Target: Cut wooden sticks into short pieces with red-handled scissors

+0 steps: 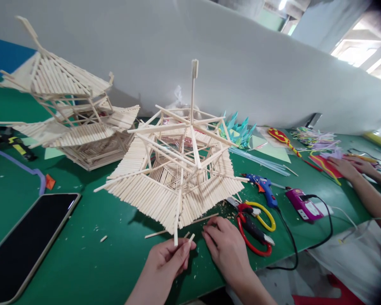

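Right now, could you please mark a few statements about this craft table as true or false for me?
1. The left hand pinches a short wooden stick. True.
2. The phone lies to the right of the glue gun. False: the phone lies at the far left of the green table, and the glue gun is on the right half.
3. The right hand holds the red-handled cutters. False: it rests on the table just beside them.
4. At the right, another person's hands lie on the table. True.
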A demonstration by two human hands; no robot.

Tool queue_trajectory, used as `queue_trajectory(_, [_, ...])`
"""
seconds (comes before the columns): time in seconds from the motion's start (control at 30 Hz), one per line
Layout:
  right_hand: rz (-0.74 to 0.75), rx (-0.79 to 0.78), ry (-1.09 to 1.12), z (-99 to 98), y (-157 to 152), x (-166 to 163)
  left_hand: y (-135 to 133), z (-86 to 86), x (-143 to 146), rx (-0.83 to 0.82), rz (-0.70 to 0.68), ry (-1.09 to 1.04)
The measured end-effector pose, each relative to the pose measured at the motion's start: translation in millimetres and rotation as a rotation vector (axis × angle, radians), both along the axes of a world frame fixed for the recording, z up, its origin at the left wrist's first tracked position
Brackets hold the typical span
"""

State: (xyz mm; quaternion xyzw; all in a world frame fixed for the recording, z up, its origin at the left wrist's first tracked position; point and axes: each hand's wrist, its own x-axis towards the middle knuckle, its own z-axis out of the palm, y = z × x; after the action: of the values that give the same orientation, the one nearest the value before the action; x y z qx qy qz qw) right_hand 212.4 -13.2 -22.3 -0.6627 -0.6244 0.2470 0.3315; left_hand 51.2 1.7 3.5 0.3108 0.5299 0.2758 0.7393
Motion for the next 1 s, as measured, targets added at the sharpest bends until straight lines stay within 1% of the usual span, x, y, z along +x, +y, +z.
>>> queue_trajectory(0.07, [0.029,0.0,-0.084,-2.5,-1,1,0,-0.6,0,0.012,0.012,0.0])
queue_trajectory(0.13, [0.027,0.03,-0.149,-3.9,-4,7,0,-2.3,0,0.02,0.016,-0.012])
queue_trajectory(0.2, [-0.036,0.098,-0.255,-4.0,-10,23,0,-4.1,-2,0.019,0.018,-0.024])
queue_trajectory(0.27, [-0.159,0.148,-0.413,-3.6,-17,49,-1,-5.2,-4,0.025,0.025,-0.025])
queue_trajectory(0.3, [-0.219,0.129,-0.506,-3.5,-20,64,-2,-5.4,-4,0.039,0.025,-0.019])
queue_trajectory(0.37, [-0.285,0.077,-0.58,-4.2,-24,92,-3,-5.5,-5,0.092,0.006,0.0])
queue_trajectory(0.43, [-0.298,0.012,-0.639,-6.2,-25,112,-4,-5.7,-6,0.151,-0.025,0.013])
queue_trajectory(0.5, [-0.269,-0.046,-0.679,-8.6,-22,124,-4,-6.2,-5,0.187,-0.045,0.015])
queue_trajectory(0.63, [-0.173,-0.111,-0.708,-10.7,-9,133,-4,-6.9,-5,0.19,-0.034,0.007])
queue_trajectory(0.77, [-0.117,-0.109,-0.698,-9.9,-6,137,-4,-5.8,-6,0.197,-0.03,0.044])
queue_trajectory(0.93, [-0.149,-0.062,-0.646,-3.8,-24,142,-4,-3.3,-5,0.193,-0.054,0.042])
queue_trajectory(1.0, [-0.156,-0.067,-0.54,4.6,-37,145,-5,-1.1,-4,0.15,-0.028,0.03])
